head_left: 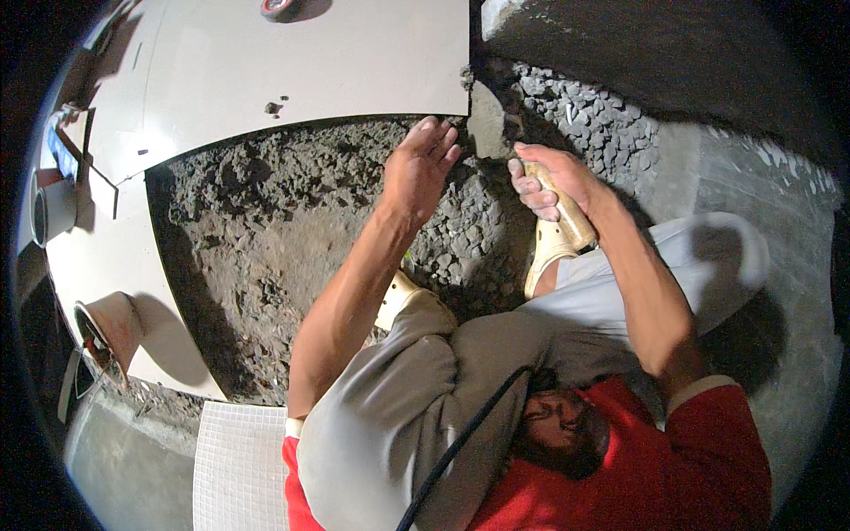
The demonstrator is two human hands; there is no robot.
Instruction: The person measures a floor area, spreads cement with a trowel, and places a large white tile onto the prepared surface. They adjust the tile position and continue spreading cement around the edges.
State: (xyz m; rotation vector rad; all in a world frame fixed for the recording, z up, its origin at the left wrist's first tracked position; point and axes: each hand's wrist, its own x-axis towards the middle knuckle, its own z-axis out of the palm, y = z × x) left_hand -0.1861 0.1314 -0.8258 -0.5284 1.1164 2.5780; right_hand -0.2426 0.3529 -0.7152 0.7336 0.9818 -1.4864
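Note:
My right hand (567, 177) is wrapped round the pale wooden handle of a trowel (485, 122). Its grey blade points away, beside the corner of a large white floor tile (310, 66). My left hand (419, 173) holds nothing; its fingers are stretched out close together, by the tile's near edge. Below that hand lies a bed of crumbly grey mortar (257, 173), lower and smoother toward the middle. Grey gravel (465, 221) shows between my two hands. A few mortar crumbs (273, 108) rest on the tile.
A tilted bucket (111, 327) and a grey bucket (55, 212) stand at the left on tiles. A red-rimmed round tool (277, 9) sits at the far edge. More gravel (589, 124) runs along a dark block at the right. My cream clogs (549, 252) stand close to the bed.

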